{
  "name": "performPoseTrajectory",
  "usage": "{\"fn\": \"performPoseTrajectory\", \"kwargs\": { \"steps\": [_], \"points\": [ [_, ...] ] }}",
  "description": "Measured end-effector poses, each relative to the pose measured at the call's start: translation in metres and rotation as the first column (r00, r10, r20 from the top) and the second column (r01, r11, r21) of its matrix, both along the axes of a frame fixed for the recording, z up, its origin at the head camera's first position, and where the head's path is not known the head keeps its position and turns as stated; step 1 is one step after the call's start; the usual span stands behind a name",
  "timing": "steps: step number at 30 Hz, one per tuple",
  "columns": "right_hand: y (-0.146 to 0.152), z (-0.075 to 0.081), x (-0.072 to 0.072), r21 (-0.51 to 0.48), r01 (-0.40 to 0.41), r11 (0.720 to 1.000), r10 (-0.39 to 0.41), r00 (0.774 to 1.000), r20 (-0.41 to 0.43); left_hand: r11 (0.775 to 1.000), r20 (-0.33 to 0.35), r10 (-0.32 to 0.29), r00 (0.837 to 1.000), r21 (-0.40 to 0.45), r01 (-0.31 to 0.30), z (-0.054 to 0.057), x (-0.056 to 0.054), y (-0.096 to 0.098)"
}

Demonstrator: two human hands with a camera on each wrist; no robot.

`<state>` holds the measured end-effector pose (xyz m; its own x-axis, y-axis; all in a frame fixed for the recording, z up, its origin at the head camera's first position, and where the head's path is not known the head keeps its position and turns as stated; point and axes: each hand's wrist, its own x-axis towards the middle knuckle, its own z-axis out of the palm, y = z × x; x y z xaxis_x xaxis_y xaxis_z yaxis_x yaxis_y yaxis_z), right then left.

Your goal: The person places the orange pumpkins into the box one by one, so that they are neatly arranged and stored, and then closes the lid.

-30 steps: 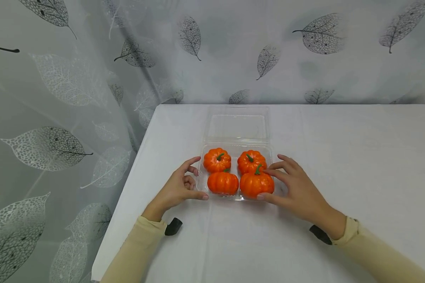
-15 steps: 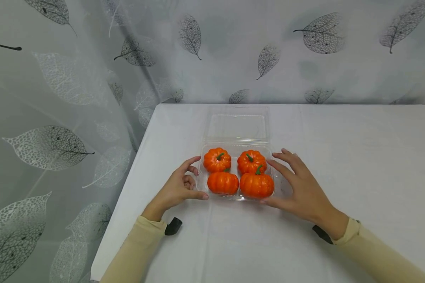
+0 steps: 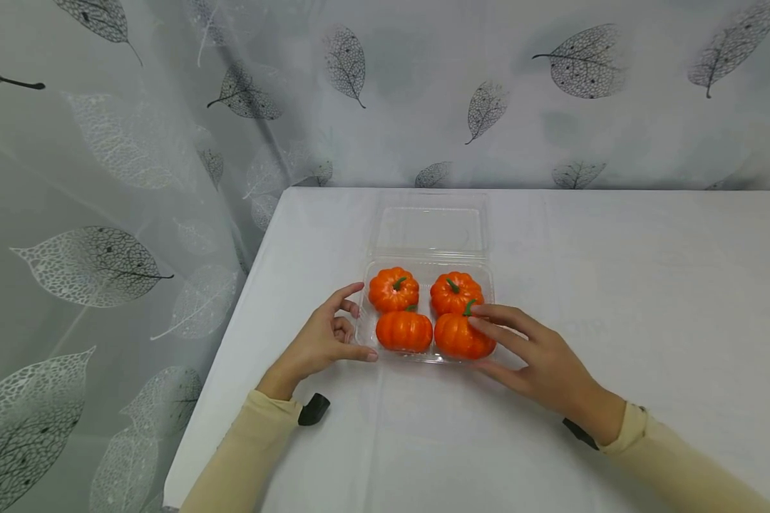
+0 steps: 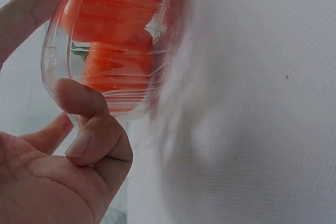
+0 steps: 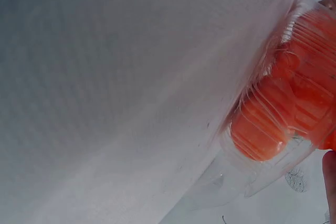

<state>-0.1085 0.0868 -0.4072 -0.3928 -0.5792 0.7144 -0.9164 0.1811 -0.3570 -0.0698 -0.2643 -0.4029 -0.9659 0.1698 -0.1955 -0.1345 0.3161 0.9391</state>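
A clear plastic clamshell box (image 3: pixel 425 268) lies on the table in the head view, its lid (image 3: pixel 431 229) folded back. Several small orange pumpkins with green stems sit inside in two rows. My left hand (image 3: pixel 317 345) holds the box at its left side, thumb by the front corner; bent fingers (image 4: pixel 86 98) meet the rim in the left wrist view. Over the front-right pumpkin (image 3: pixel 454 338) my right hand (image 3: pixel 542 363) extends, fingers lying across its top right and thumb low at the box's front edge. Only part of a right finger (image 5: pixel 329 182) shows in the right wrist view.
A white cloth covers the table (image 3: pixel 642 299), whose left and back edges show. Behind it and to the left hangs a grey curtain (image 3: pixel 411 85) with a leaf print. Black straps with cameras sit at both wrists, below beige sleeves (image 3: pixel 250 449).
My right hand first had fingers and thumb at the front-right pumpkin, drew back with spread fingers, then came forward over its top. The left hand and the box have stayed in place.
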Motion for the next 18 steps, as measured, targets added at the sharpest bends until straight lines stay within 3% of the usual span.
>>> {"fn": "performPoseTrajectory", "kwargs": {
  "steps": [6, 13, 18],
  "points": [
    [-0.003, 0.004, 0.001, 0.041, 0.024, 0.999, -0.022, 0.999, -0.050, 1.000, 0.006, -0.003, 1.000, -0.006, 0.003, 0.002, 0.001, 0.000],
    [-0.001, 0.013, 0.001, 0.173, 0.027, 0.985, -0.043, 0.995, 0.089, 1.000, 0.014, 0.004, 1.000, -0.002, -0.004, 0.005, 0.002, 0.001],
    [-0.004, 0.018, 0.001, 0.206, 0.042, 0.978, -0.065, 0.993, 0.103, 1.000, 0.017, 0.007, 1.000, 0.002, -0.007, 0.007, 0.003, 0.003]
  ]
}}
